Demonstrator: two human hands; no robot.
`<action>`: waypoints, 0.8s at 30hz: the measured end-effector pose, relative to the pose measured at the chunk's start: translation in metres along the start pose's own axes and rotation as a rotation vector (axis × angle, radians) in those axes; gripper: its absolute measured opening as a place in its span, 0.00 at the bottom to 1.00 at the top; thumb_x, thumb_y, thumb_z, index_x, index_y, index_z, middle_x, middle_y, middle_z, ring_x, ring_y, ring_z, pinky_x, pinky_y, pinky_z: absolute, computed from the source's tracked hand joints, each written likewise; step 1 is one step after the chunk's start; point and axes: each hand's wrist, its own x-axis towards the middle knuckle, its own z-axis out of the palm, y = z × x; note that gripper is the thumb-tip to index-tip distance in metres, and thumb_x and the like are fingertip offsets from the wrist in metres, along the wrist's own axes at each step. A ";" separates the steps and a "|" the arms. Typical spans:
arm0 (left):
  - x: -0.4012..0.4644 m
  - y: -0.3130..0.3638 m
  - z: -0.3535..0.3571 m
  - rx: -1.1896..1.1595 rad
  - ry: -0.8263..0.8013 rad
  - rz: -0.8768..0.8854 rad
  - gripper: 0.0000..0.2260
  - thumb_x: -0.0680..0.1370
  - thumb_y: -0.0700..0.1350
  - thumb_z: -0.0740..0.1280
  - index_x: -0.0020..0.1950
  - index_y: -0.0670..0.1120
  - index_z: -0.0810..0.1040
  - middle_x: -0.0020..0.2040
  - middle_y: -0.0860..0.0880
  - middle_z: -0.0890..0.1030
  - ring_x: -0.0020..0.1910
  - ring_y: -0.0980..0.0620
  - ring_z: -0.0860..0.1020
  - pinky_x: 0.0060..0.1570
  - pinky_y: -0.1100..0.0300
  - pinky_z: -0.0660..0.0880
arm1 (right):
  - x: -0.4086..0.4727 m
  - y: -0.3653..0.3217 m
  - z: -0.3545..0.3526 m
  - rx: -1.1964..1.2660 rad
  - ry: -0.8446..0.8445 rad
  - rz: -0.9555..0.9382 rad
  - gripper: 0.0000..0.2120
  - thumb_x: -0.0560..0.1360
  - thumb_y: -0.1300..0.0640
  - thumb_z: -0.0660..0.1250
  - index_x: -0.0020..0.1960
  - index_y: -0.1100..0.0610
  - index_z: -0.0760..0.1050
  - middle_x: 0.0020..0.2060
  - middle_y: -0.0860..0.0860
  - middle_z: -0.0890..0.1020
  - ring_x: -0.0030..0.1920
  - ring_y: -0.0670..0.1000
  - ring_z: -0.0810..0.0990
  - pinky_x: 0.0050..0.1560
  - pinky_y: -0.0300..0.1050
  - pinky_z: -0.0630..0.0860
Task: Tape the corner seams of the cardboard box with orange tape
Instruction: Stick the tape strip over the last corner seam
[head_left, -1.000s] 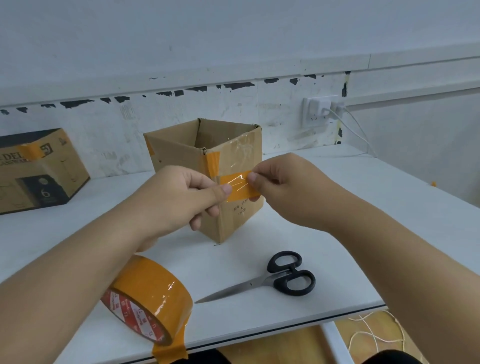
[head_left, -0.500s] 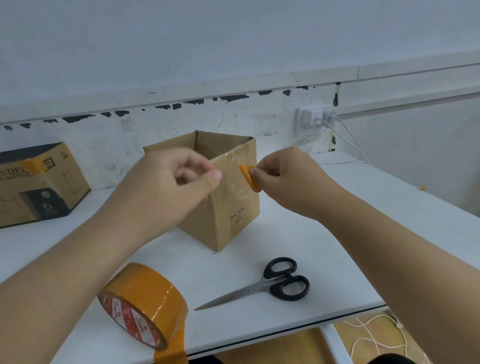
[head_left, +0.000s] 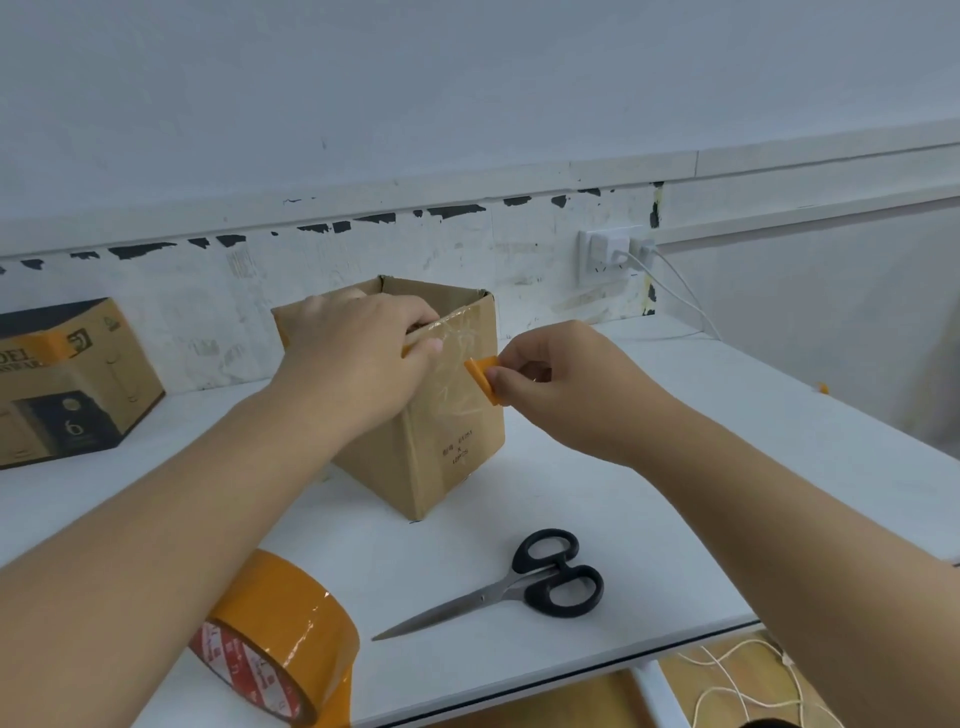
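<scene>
An open-topped cardboard box stands on the white table, one corner toward me. My left hand grips the box's top rim at the near corner, thumb on the outer face beside an orange strip there. My right hand pinches a short piece of orange tape between thumb and forefinger, held just off the box's right face, which carries clear tape. Whether the piece touches the box I cannot tell. The orange tape roll lies at the table's front left, under my left forearm.
Black-handled scissors lie shut in front of the box. A printed carton sits at the far left against the wall. A wall socket with a plugged cable is at the back right. The table's front edge runs close below the scissors.
The tape piece was stretched between both hands a second ago; now only my right hand holds it. My left hand has let go and moved onto the box's top rim.
</scene>
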 end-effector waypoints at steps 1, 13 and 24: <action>-0.001 -0.002 -0.002 -0.002 -0.003 0.018 0.08 0.78 0.52 0.61 0.54 0.57 0.78 0.46 0.57 0.81 0.50 0.51 0.72 0.50 0.54 0.57 | -0.001 0.000 0.000 0.013 -0.004 -0.010 0.09 0.76 0.49 0.65 0.41 0.50 0.81 0.29 0.43 0.78 0.24 0.38 0.71 0.23 0.28 0.63; -0.021 -0.056 -0.024 -0.016 -0.089 0.024 0.10 0.78 0.42 0.65 0.49 0.59 0.75 0.45 0.57 0.76 0.52 0.50 0.72 0.51 0.53 0.63 | -0.010 -0.008 -0.001 0.230 0.068 -0.190 0.05 0.78 0.54 0.63 0.48 0.50 0.78 0.39 0.49 0.81 0.39 0.46 0.78 0.39 0.37 0.73; -0.037 -0.041 -0.021 -0.354 -0.084 0.148 0.17 0.70 0.46 0.62 0.57 0.58 0.75 0.55 0.59 0.76 0.57 0.60 0.69 0.58 0.76 0.57 | 0.006 -0.036 0.019 0.447 0.158 -0.204 0.11 0.81 0.50 0.53 0.61 0.45 0.70 0.50 0.43 0.82 0.48 0.41 0.77 0.39 0.29 0.72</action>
